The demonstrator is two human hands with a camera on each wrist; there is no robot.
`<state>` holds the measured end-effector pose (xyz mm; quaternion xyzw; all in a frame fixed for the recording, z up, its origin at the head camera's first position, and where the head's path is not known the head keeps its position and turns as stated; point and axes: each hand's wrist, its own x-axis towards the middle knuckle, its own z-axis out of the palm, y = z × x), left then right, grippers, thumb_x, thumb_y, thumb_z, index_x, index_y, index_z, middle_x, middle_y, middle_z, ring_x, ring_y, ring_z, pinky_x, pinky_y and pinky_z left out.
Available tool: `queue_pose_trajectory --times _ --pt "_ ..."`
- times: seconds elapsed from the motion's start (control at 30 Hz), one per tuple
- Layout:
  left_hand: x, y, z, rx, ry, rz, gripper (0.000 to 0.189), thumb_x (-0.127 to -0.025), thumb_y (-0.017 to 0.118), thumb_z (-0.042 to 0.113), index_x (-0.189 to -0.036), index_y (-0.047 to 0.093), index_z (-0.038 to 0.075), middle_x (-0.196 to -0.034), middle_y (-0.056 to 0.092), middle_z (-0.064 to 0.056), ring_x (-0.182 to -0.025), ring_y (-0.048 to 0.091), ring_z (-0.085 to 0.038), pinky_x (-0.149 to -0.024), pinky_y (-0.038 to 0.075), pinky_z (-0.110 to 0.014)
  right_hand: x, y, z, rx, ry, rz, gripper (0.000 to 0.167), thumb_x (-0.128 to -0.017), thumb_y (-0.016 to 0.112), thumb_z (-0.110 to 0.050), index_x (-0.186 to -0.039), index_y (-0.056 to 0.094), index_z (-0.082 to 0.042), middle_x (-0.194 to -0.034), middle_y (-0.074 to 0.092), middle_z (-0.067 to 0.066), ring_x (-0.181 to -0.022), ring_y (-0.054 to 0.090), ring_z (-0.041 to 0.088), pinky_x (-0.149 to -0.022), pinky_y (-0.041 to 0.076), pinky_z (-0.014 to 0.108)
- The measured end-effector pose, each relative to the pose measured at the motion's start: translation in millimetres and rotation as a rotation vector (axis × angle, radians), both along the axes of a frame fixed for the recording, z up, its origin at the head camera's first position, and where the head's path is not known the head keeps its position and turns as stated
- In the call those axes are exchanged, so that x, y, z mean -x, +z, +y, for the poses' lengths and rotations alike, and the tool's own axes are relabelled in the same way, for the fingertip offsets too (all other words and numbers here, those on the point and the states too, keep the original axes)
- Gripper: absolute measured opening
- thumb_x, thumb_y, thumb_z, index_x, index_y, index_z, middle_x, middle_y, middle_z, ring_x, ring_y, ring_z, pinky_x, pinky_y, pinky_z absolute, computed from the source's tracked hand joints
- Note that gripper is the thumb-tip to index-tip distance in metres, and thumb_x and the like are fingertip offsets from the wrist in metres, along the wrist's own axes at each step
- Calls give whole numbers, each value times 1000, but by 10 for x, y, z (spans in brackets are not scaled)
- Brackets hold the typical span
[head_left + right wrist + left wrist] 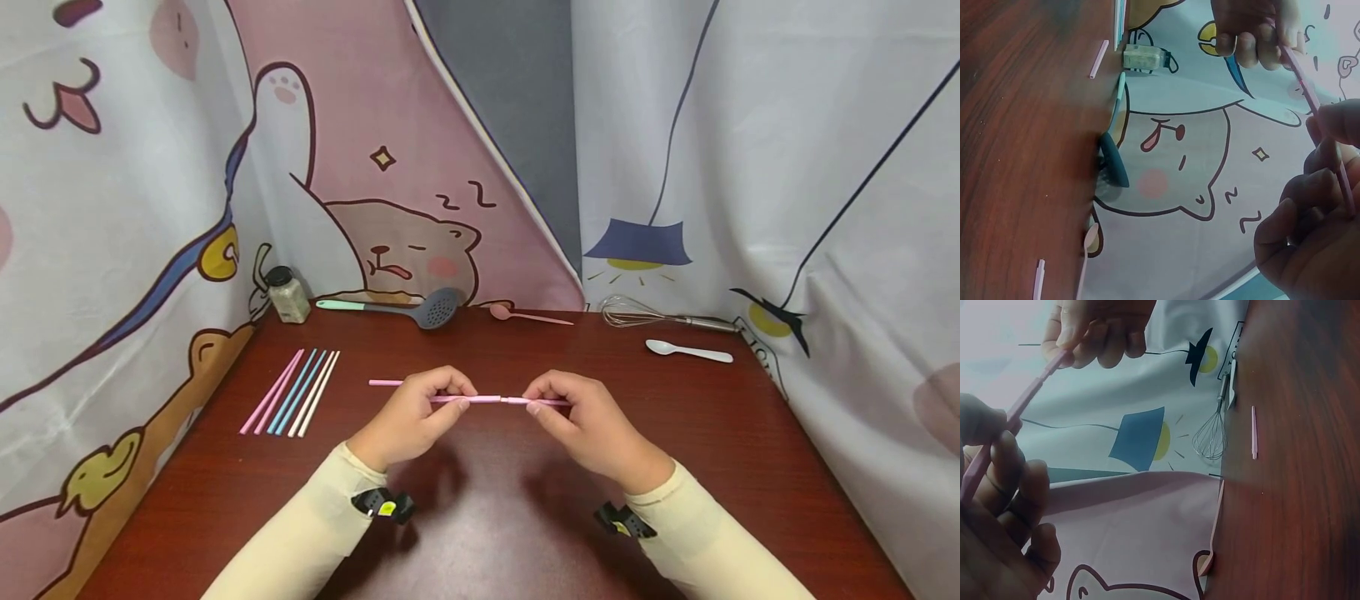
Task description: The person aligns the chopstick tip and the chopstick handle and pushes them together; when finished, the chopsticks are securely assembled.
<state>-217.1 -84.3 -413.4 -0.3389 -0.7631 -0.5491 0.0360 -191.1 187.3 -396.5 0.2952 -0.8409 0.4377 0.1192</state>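
Above the table, my left hand (411,417) pinches one pink chopstick piece (483,399) between thumb and fingers. My right hand (588,421) pinches a second pink chopstick piece (517,401). The two pieces are in line, end to end, with a narrow pale joint between the hands. In the left wrist view, the left-hand piece (1025,397) looks thicker than the right-hand one (1054,362). A loose pink piece (385,382) lies on the table behind my left hand. Another loose pink piece (1254,432) shows in the left wrist view, hidden behind my right hand in the head view.
Two pink chopsticks (272,392), two blue ones (300,393) and two white ones (318,392) lie at the table's left. Along the back are a jar (288,296), a slotted skimmer (435,310), a pink spoon (525,315), a whisk (660,315) and a white spoon (688,351).
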Motion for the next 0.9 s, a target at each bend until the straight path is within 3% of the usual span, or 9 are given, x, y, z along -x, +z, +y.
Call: queue_pose_trajectory --times 0.5,0.9 --pt "-53 13 10 -24 7 34 11 -92 68 -4 -96 71 5 -80 65 -5 -72 54 -7 -65 48 -23 -13 24 -21 5 3 18 21 -92 76 0 -96 73 -20 -79 61 -11 -67 53 6 -58 47 25" --pt "-46 25 10 35 17 106 14 -90 68 -3 -94 70 10 -79 66 -1 -72 57 -6 -65 51 -24 1 -14 -18 -19 10 27 23 -91 76 1 -95 72 -21 -80 61 -11 -68 54 6 -59 48 25"
